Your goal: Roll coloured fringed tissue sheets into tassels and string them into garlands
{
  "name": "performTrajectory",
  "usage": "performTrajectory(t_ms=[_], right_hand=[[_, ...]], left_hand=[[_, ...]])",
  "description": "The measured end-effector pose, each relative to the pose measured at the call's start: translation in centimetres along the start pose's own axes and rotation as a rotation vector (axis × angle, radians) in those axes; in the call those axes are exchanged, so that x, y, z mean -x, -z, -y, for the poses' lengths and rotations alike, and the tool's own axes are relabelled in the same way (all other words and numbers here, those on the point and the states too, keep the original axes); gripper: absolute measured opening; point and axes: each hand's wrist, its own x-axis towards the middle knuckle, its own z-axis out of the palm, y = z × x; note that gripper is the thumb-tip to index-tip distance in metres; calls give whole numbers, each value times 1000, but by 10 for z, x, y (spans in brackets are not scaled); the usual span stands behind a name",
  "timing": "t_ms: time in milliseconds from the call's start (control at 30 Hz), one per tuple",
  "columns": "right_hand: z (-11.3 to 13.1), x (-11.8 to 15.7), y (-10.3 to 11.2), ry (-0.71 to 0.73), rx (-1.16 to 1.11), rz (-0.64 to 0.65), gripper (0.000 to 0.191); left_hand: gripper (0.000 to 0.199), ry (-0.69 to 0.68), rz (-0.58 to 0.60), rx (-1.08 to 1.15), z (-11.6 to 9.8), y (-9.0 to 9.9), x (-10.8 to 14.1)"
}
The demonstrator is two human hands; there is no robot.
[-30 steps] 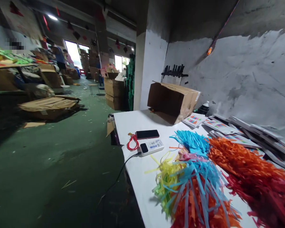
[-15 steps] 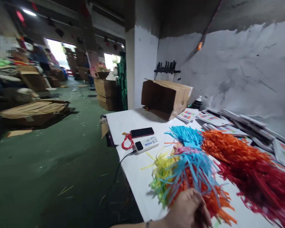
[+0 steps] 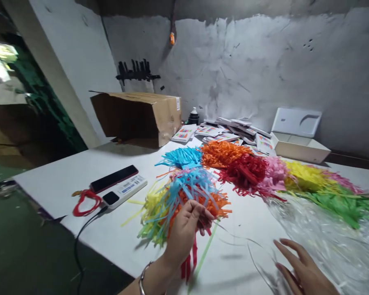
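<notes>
My left hand, with a bangle on the wrist, is closed in a pinch over the near end of a paper tassel bunch in blue, yellow, green, orange and red. From its fingertips a thin pale string runs right across the table. My right hand is at the lower right, fingers apart, close to the string's blurred far part. Beside it lies crumpled clear plastic film. Behind, a row of fringed paper tassels stretches right in blue, orange, red, pink, yellow and green.
On the white table lie a phone, a white power bank with a black cable, and a red cord. An open cardboard box, several printed packs and an open white box stand towards the wall.
The view has swung right, so the tassels and box now appear further left. My right hand, the plastic film and the open white box have come into view. My left hand stays by the tassel bunch.
</notes>
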Motion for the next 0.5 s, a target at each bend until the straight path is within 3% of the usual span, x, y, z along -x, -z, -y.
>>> performTrajectory(t_ms=[100, 167, 200, 300, 367, 400, 433, 500], right_hand=[[38, 0, -24, 138, -153, -6, 43], [65, 0, -45, 122, -331, -38, 34], [75, 0, -53, 99, -412, 25, 28], [80, -5, -61, 6, -543, 204, 43], [70, -12, -58, -64, -536, 268, 51], [63, -15, -57, -96, -523, 290, 54], [56, -19, -56, -128, -512, 313, 56], [43, -24, -59, -175, -504, 358, 57]], left_hand=[[39, -175, 215, -236, 7, -26, 18], [39, -307, 326, -346, 8, -40, 28], [40, -354, 372, -388, 8, -43, 31], [40, -431, 446, -519, -2, -37, 23], [39, -494, 344, -725, -15, -17, -1], [40, -531, 235, -854, -22, -3, -18], [40, -514, 91, -1048, -31, 12, -37], [40, -462, -41, -1168, -45, 42, -75]])
